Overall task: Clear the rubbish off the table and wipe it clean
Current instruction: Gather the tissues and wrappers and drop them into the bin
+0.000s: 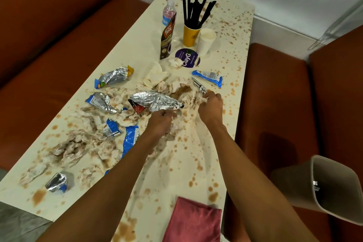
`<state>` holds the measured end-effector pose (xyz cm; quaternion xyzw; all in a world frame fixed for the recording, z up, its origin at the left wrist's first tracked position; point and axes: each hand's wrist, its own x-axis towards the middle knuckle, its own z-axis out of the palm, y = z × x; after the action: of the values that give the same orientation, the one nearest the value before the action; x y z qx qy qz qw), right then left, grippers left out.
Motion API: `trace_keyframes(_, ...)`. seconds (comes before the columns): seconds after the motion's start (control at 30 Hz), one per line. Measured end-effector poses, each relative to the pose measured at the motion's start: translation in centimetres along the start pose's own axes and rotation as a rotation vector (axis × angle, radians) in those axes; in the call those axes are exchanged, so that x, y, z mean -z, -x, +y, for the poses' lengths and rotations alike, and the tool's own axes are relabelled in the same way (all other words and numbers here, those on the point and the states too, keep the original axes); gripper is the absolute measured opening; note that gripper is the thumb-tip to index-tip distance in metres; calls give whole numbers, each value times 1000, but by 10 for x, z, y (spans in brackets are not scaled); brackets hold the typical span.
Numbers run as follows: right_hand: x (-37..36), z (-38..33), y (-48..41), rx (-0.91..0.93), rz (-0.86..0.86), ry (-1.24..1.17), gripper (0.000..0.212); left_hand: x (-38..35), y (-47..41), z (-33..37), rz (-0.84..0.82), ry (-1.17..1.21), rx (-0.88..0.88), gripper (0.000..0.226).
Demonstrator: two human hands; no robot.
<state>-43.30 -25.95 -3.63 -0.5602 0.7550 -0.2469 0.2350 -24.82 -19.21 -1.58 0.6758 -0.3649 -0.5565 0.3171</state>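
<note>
Now L hand (160, 122) grips foil wrapper (155, 101); R hand (211, 107) pinches foil scrap (198, 86) (prob. tissue (193, 98) too).

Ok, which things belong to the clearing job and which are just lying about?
Job: crumpled silver foil wrapper, small twisted silver wrapper pinched by the right hand, brown-stained crumpled tissues, blue plastic wrappers, folded red cloth, beige bin.
Lying about: yellow paper cup of black stirrers, white paper cup, clear plastic bottle, round purple disc.

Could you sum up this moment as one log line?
stage: clearing | left hand: holds foil bag | right hand: pinches silver wrapper | table: stained
</note>
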Motion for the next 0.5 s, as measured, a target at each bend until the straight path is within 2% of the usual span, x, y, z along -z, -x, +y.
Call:
trace_keyframes(0.1,-1,-9,1,137,22,-76,37,-1,-1,1,-3,12,5,39)
trace_keyframes(0.23,-8,-20,-3,267,-103,46,56,-1,0,4,5,10,8,39)
trace_keyframes(0.37,-21,-20,-3,284,-203,195,32,1,-1,3,14,8,28,34)
trace_keyframes(0.5,-27,-19,2,308,-222,285,35,3,-3,-2,15,9,25,34)
